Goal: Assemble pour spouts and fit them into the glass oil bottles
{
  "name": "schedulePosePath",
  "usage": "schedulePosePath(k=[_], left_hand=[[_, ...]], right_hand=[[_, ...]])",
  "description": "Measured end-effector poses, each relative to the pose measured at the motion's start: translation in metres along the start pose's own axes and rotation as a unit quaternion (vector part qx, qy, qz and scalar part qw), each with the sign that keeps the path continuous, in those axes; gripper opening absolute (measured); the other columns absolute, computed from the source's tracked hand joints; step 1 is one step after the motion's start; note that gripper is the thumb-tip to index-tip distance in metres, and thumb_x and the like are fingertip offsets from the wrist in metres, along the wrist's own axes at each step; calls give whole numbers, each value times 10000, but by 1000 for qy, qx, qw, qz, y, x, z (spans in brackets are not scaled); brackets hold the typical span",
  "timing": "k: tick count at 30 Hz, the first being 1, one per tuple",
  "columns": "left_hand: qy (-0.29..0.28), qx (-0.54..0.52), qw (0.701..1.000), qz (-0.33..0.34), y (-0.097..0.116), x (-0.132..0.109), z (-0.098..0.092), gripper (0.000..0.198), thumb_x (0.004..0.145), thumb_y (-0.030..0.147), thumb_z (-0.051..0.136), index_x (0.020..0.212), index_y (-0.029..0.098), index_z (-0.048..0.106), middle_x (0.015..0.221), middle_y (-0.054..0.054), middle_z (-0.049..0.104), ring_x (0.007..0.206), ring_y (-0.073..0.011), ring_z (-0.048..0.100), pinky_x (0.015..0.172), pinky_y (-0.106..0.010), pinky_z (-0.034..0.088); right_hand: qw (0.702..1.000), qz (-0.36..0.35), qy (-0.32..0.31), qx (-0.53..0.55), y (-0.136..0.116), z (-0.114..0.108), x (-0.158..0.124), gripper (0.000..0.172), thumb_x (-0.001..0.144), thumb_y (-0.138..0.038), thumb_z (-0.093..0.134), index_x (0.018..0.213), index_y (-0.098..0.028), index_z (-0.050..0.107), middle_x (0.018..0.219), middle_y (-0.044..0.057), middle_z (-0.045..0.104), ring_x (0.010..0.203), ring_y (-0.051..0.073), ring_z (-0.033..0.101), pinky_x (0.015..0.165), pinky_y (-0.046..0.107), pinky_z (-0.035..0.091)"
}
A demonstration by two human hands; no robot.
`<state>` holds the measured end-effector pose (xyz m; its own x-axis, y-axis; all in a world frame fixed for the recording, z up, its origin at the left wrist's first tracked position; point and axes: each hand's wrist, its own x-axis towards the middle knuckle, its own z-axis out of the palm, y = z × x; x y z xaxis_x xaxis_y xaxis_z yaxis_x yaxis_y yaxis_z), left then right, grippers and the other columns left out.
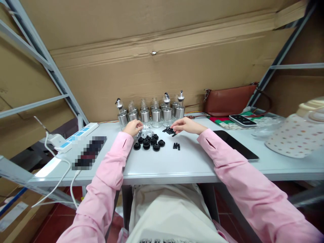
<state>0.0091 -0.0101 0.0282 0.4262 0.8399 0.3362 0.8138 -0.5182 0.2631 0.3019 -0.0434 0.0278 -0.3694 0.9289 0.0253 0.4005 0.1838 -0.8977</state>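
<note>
My left hand (133, 128) is at the left edge of a small pile of clear plastic parts (146, 132). Its fingers are curled together, and what they hold is hidden. My right hand (187, 125) reaches in from the right, thumb and fingers pinched at a group of small black parts (169, 131). Round, stepped black stoppers (146, 144) lie clustered between the hands, nearer to me. A neat little block of short black pieces (176, 146) sits below my right hand. Behind stand several glass bottles with steel sleeves (156, 115), some topped with a pourer spout (180, 95).
To the left lie a power strip (76, 137), a white cable (69, 165) and a phone (89, 153). On the right are a dark tablet (236, 145), a brown bag (230, 101), a white device (242, 120) and a dotted covered item (291, 138). Cardboard (162, 71) walls the back.
</note>
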Motion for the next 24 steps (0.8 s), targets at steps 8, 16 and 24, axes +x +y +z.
schedulePosePath(k=[8,16,24], left_hand=[[-36,25,999,-3,-5,1,8,249,778,160,463,967,166,625,877,-40,541,776,-144,544,827,-290,431],[-80,11,997,-7,-7,-1,10,424,664,93,595,1068,219,606,997,-38,453,852,-147,541,897,-295,432],[-49,1,999,-5,-6,0,11,296,682,142,624,969,201,590,967,-27,480,805,-136,535,843,-296,447]], right_hand=[[1000,-6,1,-23,0,0,-1,342,623,-354,707,850,-100,683,681,49,651,616,116,602,687,285,518],[1000,7,-3,-20,0,1,0,313,626,-334,708,841,-109,681,672,38,650,607,107,602,707,284,526],[1000,4,1,-18,1,0,0,320,621,-340,711,845,-114,680,669,37,654,619,114,608,719,290,523]])
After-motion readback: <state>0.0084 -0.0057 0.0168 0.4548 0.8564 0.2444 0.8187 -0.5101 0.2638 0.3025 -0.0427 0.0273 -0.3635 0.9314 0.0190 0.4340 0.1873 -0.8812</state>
